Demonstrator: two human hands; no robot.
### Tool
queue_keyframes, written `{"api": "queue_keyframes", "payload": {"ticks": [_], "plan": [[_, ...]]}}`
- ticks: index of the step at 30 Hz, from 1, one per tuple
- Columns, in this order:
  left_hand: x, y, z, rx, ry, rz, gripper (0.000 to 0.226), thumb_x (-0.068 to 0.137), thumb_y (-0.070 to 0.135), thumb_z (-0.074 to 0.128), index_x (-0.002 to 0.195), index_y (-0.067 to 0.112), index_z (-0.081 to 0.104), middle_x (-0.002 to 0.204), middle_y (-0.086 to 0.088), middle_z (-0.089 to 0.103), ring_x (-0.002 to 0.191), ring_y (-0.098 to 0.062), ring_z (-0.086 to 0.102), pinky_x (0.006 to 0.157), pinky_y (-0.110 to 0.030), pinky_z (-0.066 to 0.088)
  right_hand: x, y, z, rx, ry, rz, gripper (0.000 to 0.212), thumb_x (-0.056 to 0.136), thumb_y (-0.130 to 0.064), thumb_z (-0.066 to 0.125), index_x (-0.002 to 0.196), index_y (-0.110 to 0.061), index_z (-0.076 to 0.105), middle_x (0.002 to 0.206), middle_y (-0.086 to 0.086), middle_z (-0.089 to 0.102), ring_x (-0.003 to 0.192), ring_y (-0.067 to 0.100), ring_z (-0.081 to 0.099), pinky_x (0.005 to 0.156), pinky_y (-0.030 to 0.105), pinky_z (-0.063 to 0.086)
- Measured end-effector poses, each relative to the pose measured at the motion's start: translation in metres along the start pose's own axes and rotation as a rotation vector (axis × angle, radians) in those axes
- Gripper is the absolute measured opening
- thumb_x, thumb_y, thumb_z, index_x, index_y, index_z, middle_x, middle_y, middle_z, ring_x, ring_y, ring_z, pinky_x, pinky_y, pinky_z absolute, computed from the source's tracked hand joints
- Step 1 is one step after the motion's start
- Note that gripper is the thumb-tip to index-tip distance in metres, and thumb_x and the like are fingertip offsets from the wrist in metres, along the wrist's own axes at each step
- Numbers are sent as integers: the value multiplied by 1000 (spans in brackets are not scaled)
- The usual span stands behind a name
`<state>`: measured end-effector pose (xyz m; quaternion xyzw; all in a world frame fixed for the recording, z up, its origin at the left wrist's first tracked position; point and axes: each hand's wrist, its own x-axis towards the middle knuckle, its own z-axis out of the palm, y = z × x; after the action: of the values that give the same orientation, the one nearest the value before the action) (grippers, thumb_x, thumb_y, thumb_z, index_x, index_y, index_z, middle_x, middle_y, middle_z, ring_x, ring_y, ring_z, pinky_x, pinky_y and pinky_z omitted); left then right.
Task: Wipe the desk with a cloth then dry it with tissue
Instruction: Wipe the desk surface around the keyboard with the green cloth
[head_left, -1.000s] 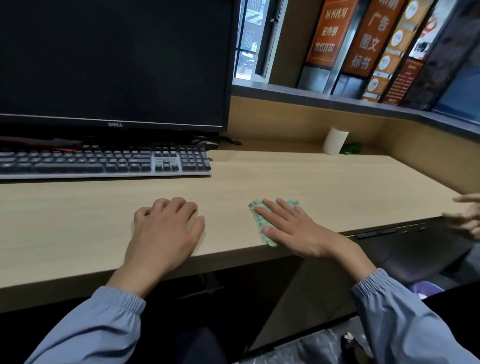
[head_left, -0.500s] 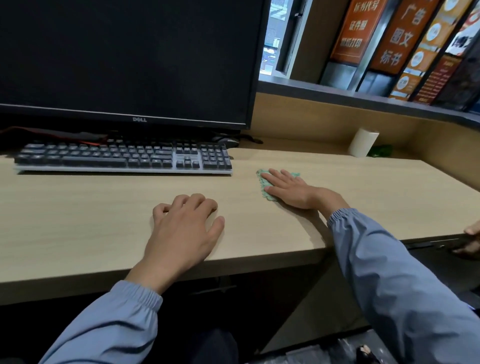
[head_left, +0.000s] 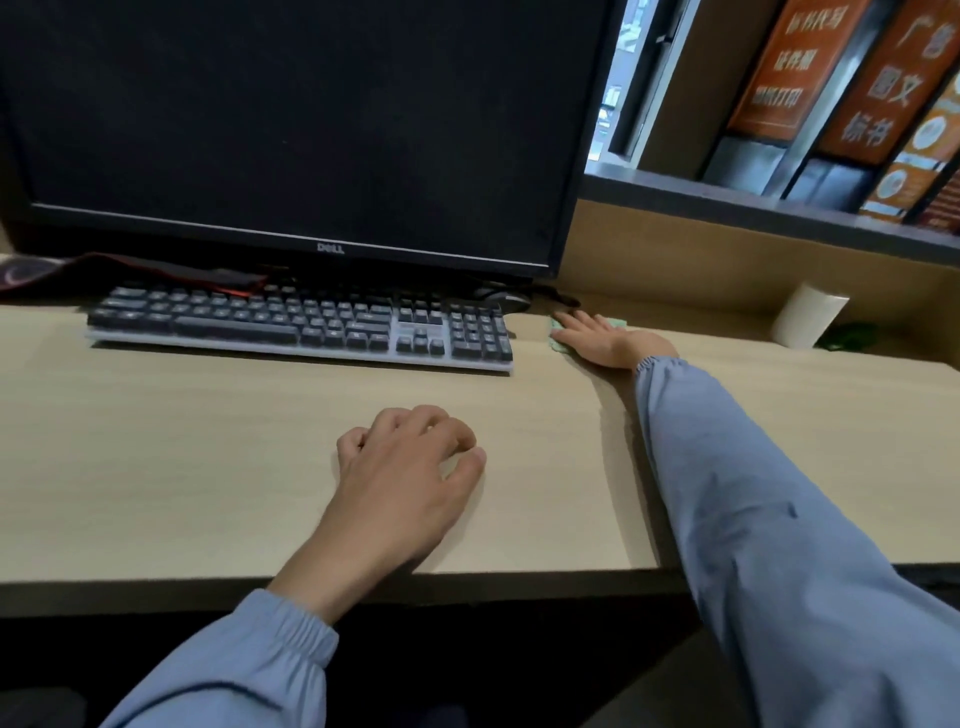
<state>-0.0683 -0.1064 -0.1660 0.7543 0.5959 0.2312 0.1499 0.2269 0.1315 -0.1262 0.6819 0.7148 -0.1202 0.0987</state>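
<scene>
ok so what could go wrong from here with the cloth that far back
1. The right hand presses the cloth close to the mouse and a cable; a push further back may snag or shift them.
2. A sweep left could hit the keyboard; if the cloth is damp, keys may get wet.

I read "DELL" in pale letters on the lower bezel of the monitor (head_left: 311, 130), and white Chinese characters 广告, 图文 and 标书 on the right orange sign (head_left: 893, 88), while the left orange sign (head_left: 795, 67) is too blurred to read with confidence.
</scene>
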Motion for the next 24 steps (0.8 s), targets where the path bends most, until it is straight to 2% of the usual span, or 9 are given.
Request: {"api": "queue_keyframes", "payload": {"ticks": [7, 12, 18, 24], "plan": [[-1, -3, -2, -68, 14, -6, 37, 103, 62, 31, 121, 48, 60, 128, 35, 44, 128, 7, 27, 106, -30, 14, 36, -1, -13, 1, 14, 78, 69, 102, -68, 13, 164, -36, 14, 173, 0, 6, 159, 27, 6, 124, 59, 8], [-1, -4, -2, -88, 31, -1, 35, 103, 61, 32, 117, 47, 61, 126, 33, 47, 128, 7, 28, 111, -32, 16, 49, 1, -10, 32, 24, 95, 76, 99, -73, 13, 165, -34, 10, 173, 1, 3, 159, 28, 3, 126, 56, 4], [-1, -5, -2, -79, 35, 3, 35, 103, 60, 33, 116, 46, 62, 126, 33, 49, 128, 5, 29, 110, -33, 17, 41, -2, -2, 8, 73, 60, 71, 103, -68, 12, 164, -33, 10, 173, 1, 6, 159, 25, 5, 125, 53, 2], [0, -3, 0, -75, 33, 5, 33, 103, 59, 35, 113, 46, 63, 125, 33, 49, 124, 5, 29, 104, -31, 16, 27, -12, 4, 2, 77, 11, 66, 105, -63, 15, 165, -37, 3, 173, 0, -2, 159, 26, -2, 125, 53, 1]]}}
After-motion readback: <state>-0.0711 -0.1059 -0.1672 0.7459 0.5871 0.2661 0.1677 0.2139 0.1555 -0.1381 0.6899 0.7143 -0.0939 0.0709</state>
